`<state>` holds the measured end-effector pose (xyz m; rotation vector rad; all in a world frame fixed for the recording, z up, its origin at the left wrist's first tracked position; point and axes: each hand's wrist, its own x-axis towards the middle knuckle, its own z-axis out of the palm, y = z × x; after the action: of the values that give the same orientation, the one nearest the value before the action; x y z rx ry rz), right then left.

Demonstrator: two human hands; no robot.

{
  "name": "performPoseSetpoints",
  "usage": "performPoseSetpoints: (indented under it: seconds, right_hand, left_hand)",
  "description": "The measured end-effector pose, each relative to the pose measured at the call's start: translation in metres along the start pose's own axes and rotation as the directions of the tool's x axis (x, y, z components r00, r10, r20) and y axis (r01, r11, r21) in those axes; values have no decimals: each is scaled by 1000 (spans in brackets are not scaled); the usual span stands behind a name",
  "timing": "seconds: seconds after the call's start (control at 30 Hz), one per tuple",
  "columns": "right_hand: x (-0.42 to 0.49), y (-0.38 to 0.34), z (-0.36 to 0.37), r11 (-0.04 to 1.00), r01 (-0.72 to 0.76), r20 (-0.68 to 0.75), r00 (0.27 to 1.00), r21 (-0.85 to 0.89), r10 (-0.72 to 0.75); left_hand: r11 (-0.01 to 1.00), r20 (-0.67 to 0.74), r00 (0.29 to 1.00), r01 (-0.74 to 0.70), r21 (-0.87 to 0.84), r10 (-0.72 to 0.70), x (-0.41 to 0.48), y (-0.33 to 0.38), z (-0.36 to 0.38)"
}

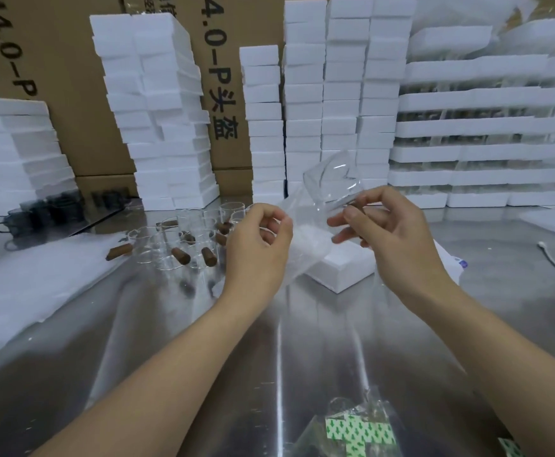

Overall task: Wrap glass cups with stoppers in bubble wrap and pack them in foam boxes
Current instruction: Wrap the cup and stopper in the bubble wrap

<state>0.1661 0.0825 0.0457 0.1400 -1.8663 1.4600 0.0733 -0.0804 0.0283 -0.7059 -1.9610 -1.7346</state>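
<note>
Pinching cloudy bubble wrap (304,240), left hand (255,247) curls; right hand (393,232) grips a clear cylindrical glass cup (330,179)

Two bare hands meet at chest height, raised in front of the person. The left forearm (170,364) reaches in from the lower left and the right forearm (487,351) from the lower right, the two converging toward the middle. The left hand (256,245) shows its back to the camera, fingers curled inward, thumb and fingertips pinching the edge of a sheet of bubble wrap (302,239). The right hand (395,229), close beside it but not touching, holds a tilted glass cup (330,179) between thumb and fingers, with the lower fingers extended toward the left hand.
</note>
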Motion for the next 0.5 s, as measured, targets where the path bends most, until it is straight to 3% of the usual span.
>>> performPoseSetpoints:
  seconds: [0.17,0.27,0.37,0.5]
  right_hand:
    - [-2,8,1,976,-132,29,990,-174,139]
    - [-2,13,1,951,-179,40,980,-251,195]
    - [-2,15,1,938,-200,43,974,-283,221]
    - [-1,15,-3,924,-202,73,969,-325,237]
  left_hand:
    - [999,-36,999,-18,-26,17,-3,2,0]
    - [994,-44,994,-102,-34,100,-5,5,0]
    - [961,68,962,-269,61,265,-9,6,1]
    - [854,247,849,-506,120,468,-21,5,7]
